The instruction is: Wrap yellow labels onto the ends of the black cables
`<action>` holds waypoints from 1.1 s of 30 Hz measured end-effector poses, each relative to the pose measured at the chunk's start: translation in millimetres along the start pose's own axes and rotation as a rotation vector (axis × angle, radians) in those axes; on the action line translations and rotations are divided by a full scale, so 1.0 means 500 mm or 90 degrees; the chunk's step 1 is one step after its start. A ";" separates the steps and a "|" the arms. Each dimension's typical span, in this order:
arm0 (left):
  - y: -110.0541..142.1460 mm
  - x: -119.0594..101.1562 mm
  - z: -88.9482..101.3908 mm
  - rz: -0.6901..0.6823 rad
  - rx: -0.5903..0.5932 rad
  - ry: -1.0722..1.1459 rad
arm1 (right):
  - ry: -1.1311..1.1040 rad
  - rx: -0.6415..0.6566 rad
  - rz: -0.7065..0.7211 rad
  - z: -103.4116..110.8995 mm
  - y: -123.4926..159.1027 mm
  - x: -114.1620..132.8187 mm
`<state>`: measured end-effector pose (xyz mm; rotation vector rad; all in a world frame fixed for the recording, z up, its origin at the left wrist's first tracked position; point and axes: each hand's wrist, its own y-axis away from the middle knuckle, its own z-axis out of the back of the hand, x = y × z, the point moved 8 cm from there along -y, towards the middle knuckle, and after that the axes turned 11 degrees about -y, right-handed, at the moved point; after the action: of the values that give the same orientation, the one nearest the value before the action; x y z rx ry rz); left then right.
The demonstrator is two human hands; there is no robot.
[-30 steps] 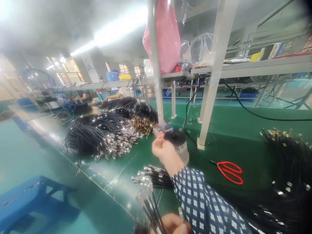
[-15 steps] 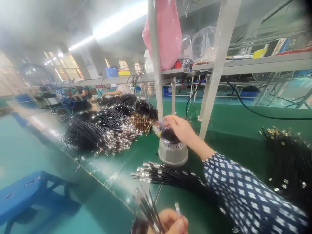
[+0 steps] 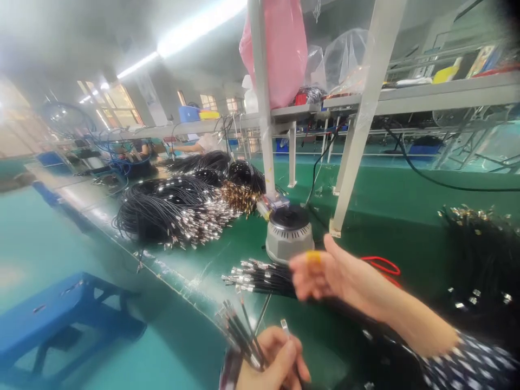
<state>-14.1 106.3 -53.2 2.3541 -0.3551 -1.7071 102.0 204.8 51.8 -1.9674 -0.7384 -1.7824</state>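
In the head view, my left hand [image 3: 276, 360] is closed around a bunch of thin black cables [image 3: 244, 330] with bare metal ends. One metal cable end [image 3: 284, 325] sticks up past its fingers. My right hand [image 3: 329, 273] is in the air, thumb raised apart from loosely curled, blurred fingers. A yellow band [image 3: 313, 257] shows on its index finger; whether it is wrapped round or only stuck on, I cannot tell. Just behind this hand stands a round grey machine [image 3: 289, 238] with a black top. A bundle of black cables with silver ends [image 3: 252, 275] lies below it, partly hidden by my right hand.
Large coils of black cable [image 3: 162, 211] lie on the green bench at left. More cables [image 3: 479, 260] lie at right, and a red loop [image 3: 382, 264] behind my right wrist. White posts [image 3: 357, 141] rise from the bench. A blue stool [image 3: 60, 319] stands beside it.
My right hand has left the top of the round machine and come down towards me, to the right. The yellow band and the red loop now show. My left hand still grips its cables.
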 end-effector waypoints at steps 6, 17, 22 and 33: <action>0.022 -0.044 -0.013 -0.046 -0.062 -0.104 | -0.209 0.106 -0.245 -0.053 0.133 -0.098; 0.030 -0.086 -0.075 -0.021 0.017 -0.291 | 0.143 0.164 -0.288 -0.081 0.161 -0.068; 0.043 -0.106 -0.089 -0.091 -0.008 -0.352 | 0.190 0.140 -0.295 -0.077 0.170 -0.061; 0.045 -0.083 -0.073 -0.069 -0.019 -0.283 | 0.149 0.089 -0.297 -0.073 0.183 -0.073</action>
<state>6.4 99.5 2.4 1.9864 -0.2708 -2.2670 127.1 106.0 25.9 -1.5455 -1.2766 -2.1043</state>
